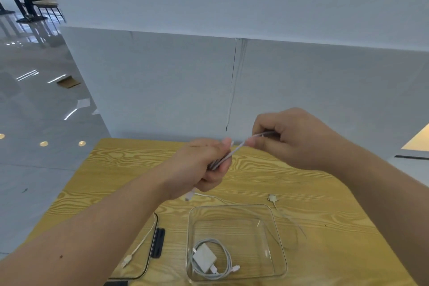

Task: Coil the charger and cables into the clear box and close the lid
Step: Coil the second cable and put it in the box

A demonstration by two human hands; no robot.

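Note:
My left hand (206,162) grips a bundle of looped white cable (222,159) above the wooden table. My right hand (290,137) pinches the same cable a little to the right and higher, and a short stretch runs taut between the two hands. Near the front edge stands the clear box (276,239), open, with a white charger (204,258) and a coiled white cable (226,262) in its left front corner. Another white cable (278,211) with a plug lies on the table right of the box. A further cable end (189,197) lies below my left hand.
The clear lid (144,269) with a black clip (157,242) lies left of the box, a white cable (139,246) across it. The wooden table (290,183) ends at a white wall behind. A person sits far off at the top left.

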